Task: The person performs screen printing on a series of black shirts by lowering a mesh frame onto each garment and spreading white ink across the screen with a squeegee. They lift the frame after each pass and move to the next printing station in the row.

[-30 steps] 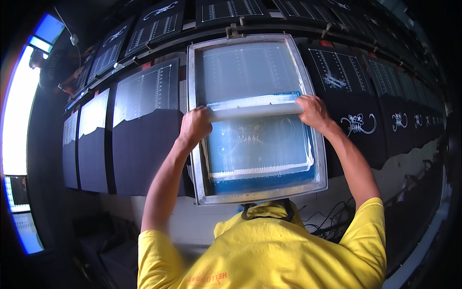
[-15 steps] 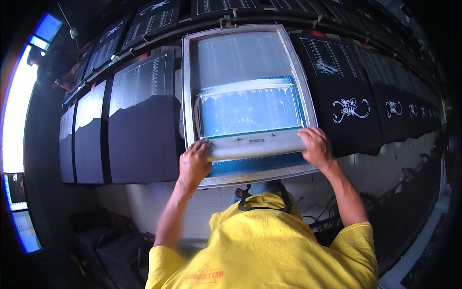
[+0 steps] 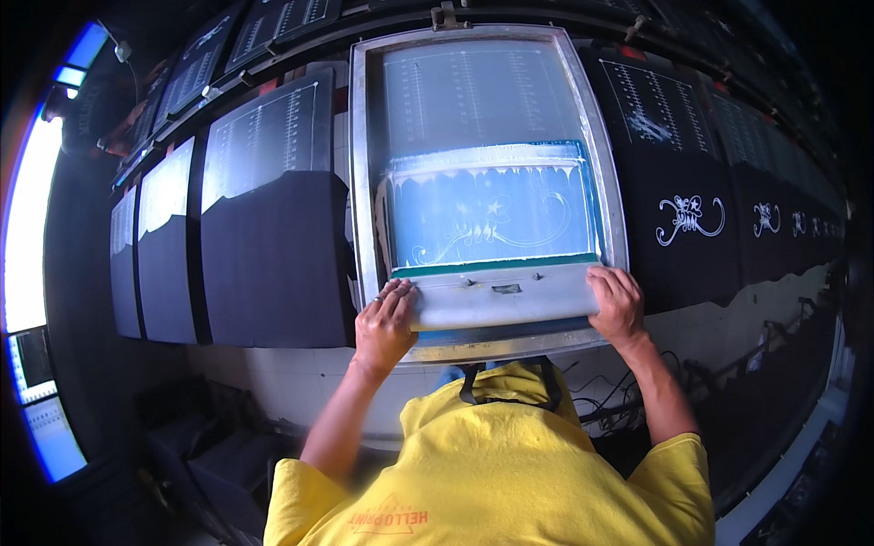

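Both of my hands grip a wide squeegee (image 3: 505,303) with a pale handle and a green blade, lying across the near part of a screen-printing frame (image 3: 604,182). My left hand (image 3: 388,320) is wrapped round its left end, and my right hand (image 3: 617,305) round its right end. The blade rests on the blue mesh (image 3: 492,205), where a scroll and star design shows. White ink lines the far edge of the blue area. Beneath the frame, the printing board is mostly hidden.
Dark cloth pieces lie on boards left (image 3: 273,255) and right (image 3: 678,164) of the frame; those on the right carry white scroll prints (image 3: 690,220). A metal rail (image 3: 446,16) runs behind. Cables (image 3: 592,391) lie on the floor at right. Another person stands at far left.
The squeegee has come nearer to me along the mesh, with both hands still on it. More of the scroll design shows behind the blade. The view has shifted slightly.
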### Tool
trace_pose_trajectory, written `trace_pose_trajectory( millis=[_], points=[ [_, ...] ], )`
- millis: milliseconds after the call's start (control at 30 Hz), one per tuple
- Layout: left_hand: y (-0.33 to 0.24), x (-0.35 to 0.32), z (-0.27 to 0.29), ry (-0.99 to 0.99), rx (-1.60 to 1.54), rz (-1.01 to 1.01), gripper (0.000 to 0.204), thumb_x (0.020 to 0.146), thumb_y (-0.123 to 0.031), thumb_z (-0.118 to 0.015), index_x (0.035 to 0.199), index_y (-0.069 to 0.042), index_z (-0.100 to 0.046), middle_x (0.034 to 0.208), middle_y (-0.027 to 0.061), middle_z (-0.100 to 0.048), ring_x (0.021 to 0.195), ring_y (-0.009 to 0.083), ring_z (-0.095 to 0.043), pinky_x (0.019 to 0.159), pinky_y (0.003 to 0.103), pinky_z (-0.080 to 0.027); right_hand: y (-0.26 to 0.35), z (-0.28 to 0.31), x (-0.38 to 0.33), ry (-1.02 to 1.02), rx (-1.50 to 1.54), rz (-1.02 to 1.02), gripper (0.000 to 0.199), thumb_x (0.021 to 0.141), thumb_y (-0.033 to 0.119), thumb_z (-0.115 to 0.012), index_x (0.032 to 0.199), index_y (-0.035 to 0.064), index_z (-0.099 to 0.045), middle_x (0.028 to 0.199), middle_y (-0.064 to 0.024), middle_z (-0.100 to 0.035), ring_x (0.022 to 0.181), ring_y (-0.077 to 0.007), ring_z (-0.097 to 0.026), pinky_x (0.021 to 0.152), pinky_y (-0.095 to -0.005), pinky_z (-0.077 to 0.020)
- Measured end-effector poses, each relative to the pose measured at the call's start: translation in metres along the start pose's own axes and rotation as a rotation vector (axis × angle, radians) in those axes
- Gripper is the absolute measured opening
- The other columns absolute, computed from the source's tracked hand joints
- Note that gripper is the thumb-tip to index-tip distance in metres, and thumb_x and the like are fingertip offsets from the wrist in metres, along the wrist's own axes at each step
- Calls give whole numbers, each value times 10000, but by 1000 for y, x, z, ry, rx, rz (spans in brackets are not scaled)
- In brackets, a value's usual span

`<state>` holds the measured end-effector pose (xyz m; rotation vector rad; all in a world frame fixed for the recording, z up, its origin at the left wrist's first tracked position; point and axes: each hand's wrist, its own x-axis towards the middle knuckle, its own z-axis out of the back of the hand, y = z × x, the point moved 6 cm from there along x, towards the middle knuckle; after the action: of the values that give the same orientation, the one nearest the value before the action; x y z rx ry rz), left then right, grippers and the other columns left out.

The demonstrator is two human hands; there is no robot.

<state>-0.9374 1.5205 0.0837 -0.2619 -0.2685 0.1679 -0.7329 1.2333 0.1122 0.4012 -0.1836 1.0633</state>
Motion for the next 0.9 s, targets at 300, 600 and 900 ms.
trace_pose_trajectory(
  millis=[300,600,900],
  points=[
    [49,103,-4,-42,21,-33,399,653,18,-692,1044,-59,-690,1127,104,-724,1031,284,-713,845,362,-611,-54,-22,89,11,-29,29,277,666,-64,-657,933,12,-655,1003,-107,-704,901,-292,-666,801,-393,-546],
    [74,167,6,78,-54,94,292,689,22,-639,959,-64,-707,928,107,-718,830,320,-714,746,413,-594,-91,-30,154,45,10,23,151,692,-17,-657,829,26,-611,845,-146,-681,811,-362,-665,733,-461,-551],
    [55,152,37,44,-33,95,378,693,19,-661,1050,-80,-736,997,112,-741,878,322,-720,820,418,-591,-68,5,137,-17,9,50,220,682,-25,-665,897,21,-648,886,-143,-685,895,-351,-672,786,-439,-552]
  ],
)
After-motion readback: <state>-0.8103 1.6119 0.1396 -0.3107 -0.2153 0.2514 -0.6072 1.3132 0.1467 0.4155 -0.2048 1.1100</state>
